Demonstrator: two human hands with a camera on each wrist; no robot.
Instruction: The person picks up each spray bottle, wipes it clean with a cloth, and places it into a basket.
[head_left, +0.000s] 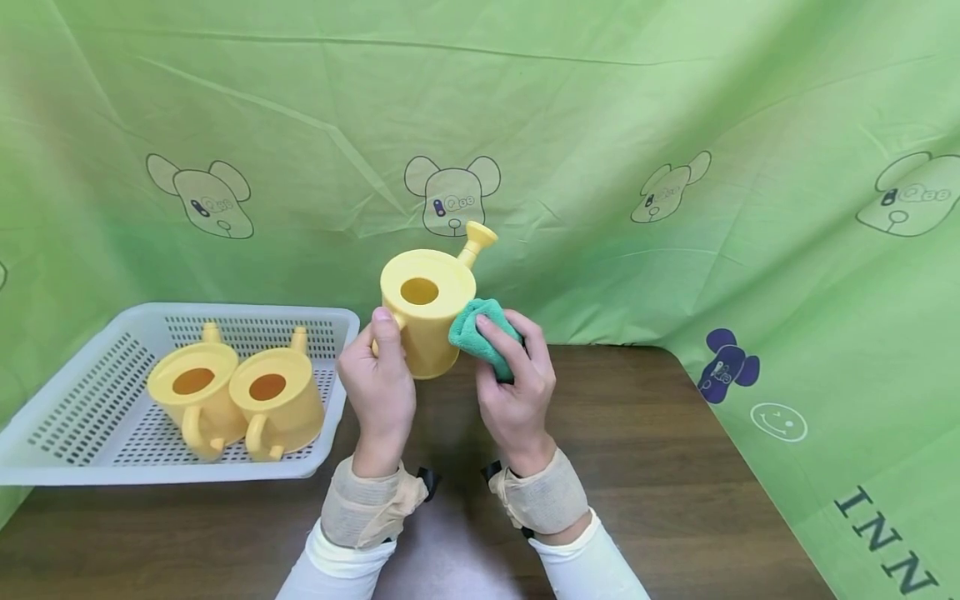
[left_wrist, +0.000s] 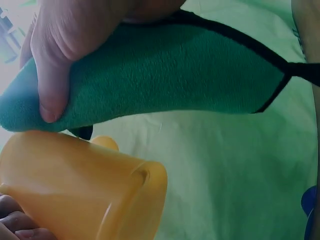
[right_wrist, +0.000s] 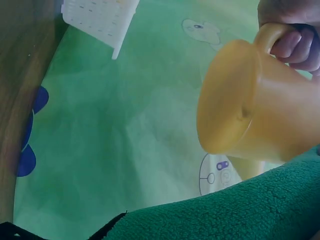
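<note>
A yellow watering can [head_left: 431, 333] is held up over the table, its spout pointing away to the upper right. My left hand [head_left: 382, 383] grips its handle, thumb on top; in the right wrist view the fingers [right_wrist: 300, 47] curl through the handle [right_wrist: 270, 37]. My right hand [head_left: 521, 392] pinches a folded green cloth [head_left: 483, 333] against the can's right side near the top rim. In the left wrist view the cloth [left_wrist: 175, 75], with dark edging, meets the can's wall [left_wrist: 75, 170] under the thumb.
A white perforated plastic basket [head_left: 97, 400] stands at the left of the brown wooden table [head_left: 637, 467]. Two more yellow watering cans [head_left: 202, 400] sit side by side in it, handles toward me. A green printed curtain [head_left: 570, 100] hangs behind and along the right side.
</note>
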